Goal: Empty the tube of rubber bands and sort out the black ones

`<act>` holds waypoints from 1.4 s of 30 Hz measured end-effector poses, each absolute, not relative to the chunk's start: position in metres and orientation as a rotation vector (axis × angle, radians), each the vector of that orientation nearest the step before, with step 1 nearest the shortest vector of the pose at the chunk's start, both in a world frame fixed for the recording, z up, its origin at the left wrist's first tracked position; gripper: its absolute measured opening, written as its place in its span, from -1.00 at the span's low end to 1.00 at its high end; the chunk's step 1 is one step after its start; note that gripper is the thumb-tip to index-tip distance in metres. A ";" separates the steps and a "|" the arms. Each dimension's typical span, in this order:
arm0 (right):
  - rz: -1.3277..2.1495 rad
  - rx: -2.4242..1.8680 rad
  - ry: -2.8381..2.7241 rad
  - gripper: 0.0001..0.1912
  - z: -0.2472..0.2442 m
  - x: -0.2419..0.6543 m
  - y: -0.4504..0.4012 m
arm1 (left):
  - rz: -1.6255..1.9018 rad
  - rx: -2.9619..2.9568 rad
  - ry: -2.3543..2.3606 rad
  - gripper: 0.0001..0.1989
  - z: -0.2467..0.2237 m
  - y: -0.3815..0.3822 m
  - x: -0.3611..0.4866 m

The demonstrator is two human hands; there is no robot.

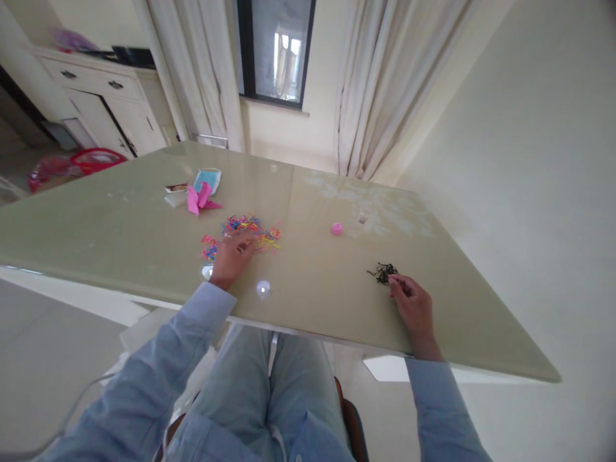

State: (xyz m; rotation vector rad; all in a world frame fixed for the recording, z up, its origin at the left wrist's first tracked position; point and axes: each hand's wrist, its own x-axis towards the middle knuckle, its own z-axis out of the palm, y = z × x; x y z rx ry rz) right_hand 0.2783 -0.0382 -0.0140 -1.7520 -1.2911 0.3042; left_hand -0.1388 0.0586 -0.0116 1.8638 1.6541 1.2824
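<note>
Small multicoloured bands, apparently rubber bands (243,222), lie in a loose heap left of the table's middle. My left hand (234,255) rests at the near side of this heap, fingers curled down and closed among the bands; what they pinch is too small to make out. On the right is a little tangle of thin black bands (384,272). The thumb and fingertips of my right hand (412,305) are pinched together at its near right edge, and whatever is between them is hidden. Between the two heaps, farther back, sits a small round pink object (336,228).
Behind the coloured heap are a pink folded paper piece (202,197), a blue face mask (208,180) and a small flat packet (176,188). A small square item (362,219) lies at the back right. The glossy table (308,282) has its near edge by my lap.
</note>
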 end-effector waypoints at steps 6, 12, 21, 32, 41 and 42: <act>0.320 -1.770 -1.275 -0.52 -0.015 0.280 -0.038 | 1.031 1.820 2.040 -0.73 0.007 0.104 -0.192; 0.306 -1.804 -1.284 -0.49 -0.016 0.284 -0.037 | 0.810 1.991 2.057 -0.64 0.005 0.141 -0.220; 0.334 -1.873 -1.248 -0.44 -0.011 0.283 -0.037 | 0.502 2.219 1.988 -0.59 -0.004 0.178 -0.237; 0.312 -1.883 -1.288 -0.47 -0.013 0.287 -0.036 | 0.558 2.279 1.864 -0.65 -0.004 0.197 -0.240; 0.269 -1.845 -1.327 -0.52 -0.012 0.287 -0.037 | 0.663 2.226 1.786 -0.85 0.002 0.193 -0.232; 0.272 -1.847 -1.325 -0.52 -0.012 0.287 -0.037 | 0.682 2.210 1.783 -0.85 0.002 0.193 -0.231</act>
